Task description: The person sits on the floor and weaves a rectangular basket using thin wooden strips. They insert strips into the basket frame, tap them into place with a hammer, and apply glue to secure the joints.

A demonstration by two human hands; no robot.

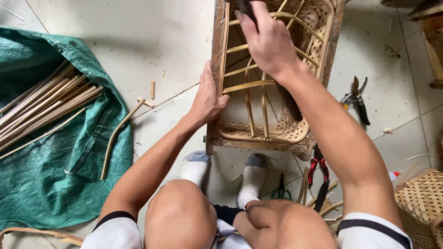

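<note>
From the head view, my left hand (208,99) lies open, palm pressed on the left edge of the wooden frame (217,55) that holds the woven bamboo basket (286,129) in front of my feet. My right hand (267,41) is clenched on a dark tool handle (247,11) above the basket's ribs. Pruning shears (357,99) and red pliers (318,166) lie on the floor to the right; bamboo strips (41,108) rest on a green tarp (55,184) at left.

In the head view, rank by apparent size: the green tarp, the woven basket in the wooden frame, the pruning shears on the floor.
1. green tarp
2. woven basket
3. pruning shears
Differences are plain; camera nearness does not blur the order.
</note>
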